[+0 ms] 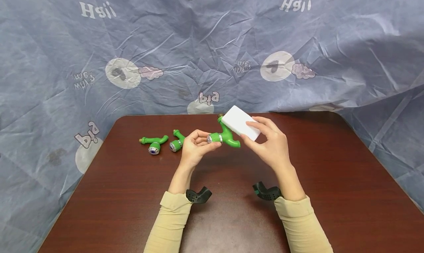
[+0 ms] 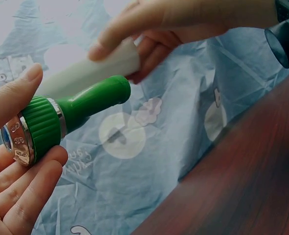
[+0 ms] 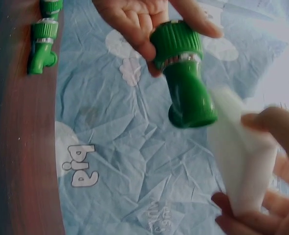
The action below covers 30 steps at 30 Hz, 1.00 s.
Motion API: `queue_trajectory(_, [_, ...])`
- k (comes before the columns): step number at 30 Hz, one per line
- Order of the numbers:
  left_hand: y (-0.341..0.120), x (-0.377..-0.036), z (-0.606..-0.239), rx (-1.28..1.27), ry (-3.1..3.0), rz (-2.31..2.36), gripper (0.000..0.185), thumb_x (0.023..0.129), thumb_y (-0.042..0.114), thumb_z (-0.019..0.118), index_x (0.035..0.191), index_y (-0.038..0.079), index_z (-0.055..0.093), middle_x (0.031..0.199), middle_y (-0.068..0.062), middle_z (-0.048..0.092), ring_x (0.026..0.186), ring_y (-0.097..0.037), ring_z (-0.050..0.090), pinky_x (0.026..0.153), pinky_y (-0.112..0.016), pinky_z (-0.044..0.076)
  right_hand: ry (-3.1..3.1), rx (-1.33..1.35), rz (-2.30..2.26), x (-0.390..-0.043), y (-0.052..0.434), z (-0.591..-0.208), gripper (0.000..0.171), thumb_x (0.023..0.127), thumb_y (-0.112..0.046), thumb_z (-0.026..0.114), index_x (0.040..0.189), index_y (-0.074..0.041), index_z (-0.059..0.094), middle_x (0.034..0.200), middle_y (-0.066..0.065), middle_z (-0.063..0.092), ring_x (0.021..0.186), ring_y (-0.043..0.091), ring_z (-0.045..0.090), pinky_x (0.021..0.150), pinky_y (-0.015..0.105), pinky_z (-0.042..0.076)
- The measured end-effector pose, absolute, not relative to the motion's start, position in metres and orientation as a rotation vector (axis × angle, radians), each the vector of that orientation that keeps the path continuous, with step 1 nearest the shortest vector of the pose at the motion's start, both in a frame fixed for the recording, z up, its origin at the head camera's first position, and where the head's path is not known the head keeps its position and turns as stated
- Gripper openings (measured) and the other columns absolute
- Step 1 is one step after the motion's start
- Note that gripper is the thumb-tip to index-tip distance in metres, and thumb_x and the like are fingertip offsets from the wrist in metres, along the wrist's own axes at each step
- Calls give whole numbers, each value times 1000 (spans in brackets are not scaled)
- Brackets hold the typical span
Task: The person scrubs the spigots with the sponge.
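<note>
Your left hand [image 1: 195, 147] pinches the green tap [image 1: 225, 137] by its ribbed collar above the worktop [image 1: 331, 179]; your right hand [image 1: 269, 146] grips the white sponge block [image 1: 240, 122] against its body. Keep the collar steady and wipe with the block's flat face.

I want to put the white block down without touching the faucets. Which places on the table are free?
The table is bare along its right side, right of the right hand, and at the front left, below the two lying faucets. It is crowded left of the left hand, around those faucets, and between the hands, where the held faucet meets the white block.
</note>
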State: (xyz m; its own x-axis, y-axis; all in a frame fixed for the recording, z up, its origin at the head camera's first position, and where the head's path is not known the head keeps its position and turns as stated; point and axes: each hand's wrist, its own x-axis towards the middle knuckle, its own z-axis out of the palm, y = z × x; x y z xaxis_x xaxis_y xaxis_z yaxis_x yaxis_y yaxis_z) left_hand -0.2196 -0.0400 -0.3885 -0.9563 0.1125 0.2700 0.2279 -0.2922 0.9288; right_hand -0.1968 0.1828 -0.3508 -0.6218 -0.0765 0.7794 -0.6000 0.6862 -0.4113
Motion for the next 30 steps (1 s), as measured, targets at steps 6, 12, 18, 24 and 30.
queue_trajectory(6, [-40, -219, -388, -466, -1837, -2392, 31, 66, -8, 78, 90, 2, 62, 80, -2, 68, 68, -13, 65, 63, -24, 54, -2170, 770, 885, -195, 176, -351, 36, 69, -22, 81, 103, -13, 73, 113, 4, 63, 100, 20, 61, 77, 33, 48])
queue_trajectory(12, [-40, -219, -388, -512, -1829, -2338, 35, 66, -8, 79, 97, -5, 62, 82, -1, 68, 69, -14, 64, 63, -23, 53, -2161, 542, 824, -197, 183, -352, 33, 68, -21, 81, 99, -11, 73, 109, 4, 65, 94, 21, 62, 67, 35, 48])
queue_trajectory(18, [-40, -220, -390, -542, -1851, -2227, 39, 69, -5, 80, 105, -5, 66, 86, 1, 67, 73, -15, 61, 65, -23, 51, -2111, 673, 880, -196, 180, -351, 35, 67, -20, 81, 100, -13, 73, 111, 4, 64, 99, 21, 61, 74, 30, 47])
queue_trajectory(24, [-40, -218, -387, -556, -1854, -2214, 48, 68, -12, 77, 113, -9, 61, 93, -13, 67, 77, -14, 63, 69, -25, 53, -2153, 727, 821, -195, 177, -351, 33, 69, -22, 79, 100, -13, 74, 111, 4, 64, 96, 20, 62, 68, 33, 48])
queue_trajectory(30, [-39, -206, -369, -561, -1917, -2089, 47, 65, -12, 78, 107, -12, 58, 95, -26, 63, 78, -12, 61, 72, -28, 52, -2135, 666, 855, -193, 179, -350, 33, 68, -20, 80, 99, -12, 74, 110, 3, 64, 96, 20, 62, 70, 30, 46])
